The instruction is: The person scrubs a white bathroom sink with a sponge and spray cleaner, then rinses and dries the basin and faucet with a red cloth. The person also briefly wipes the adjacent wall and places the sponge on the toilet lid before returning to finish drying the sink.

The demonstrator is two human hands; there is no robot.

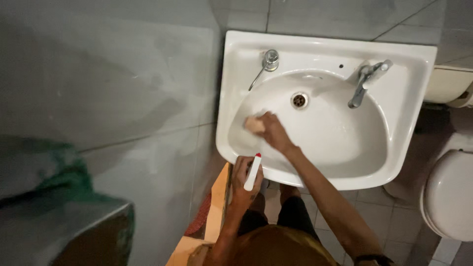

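My right hand (273, 132) reaches into the white wash basin (411, 123) and presses a small tan sponge (253, 124) against the left inner wall of the bowl. My left hand (240, 186) is at the basin's front rim and grips a slim white bottle (253, 172) with a red tip, held upright. The drain (299, 100) lies just beyond the sponge. A metal faucet (365, 83) stands at the back right of the basin, and a smaller metal tap (269, 60) at the back left.
A white toilet (451, 192) stands to the right of the basin, with a cream-coloured fixture (446, 83) above it. Grey tiled wall fills the left side. A green cloth (69, 172) lies on a metal surface (93, 216) at lower left. Pale floor tiles show below the basin.
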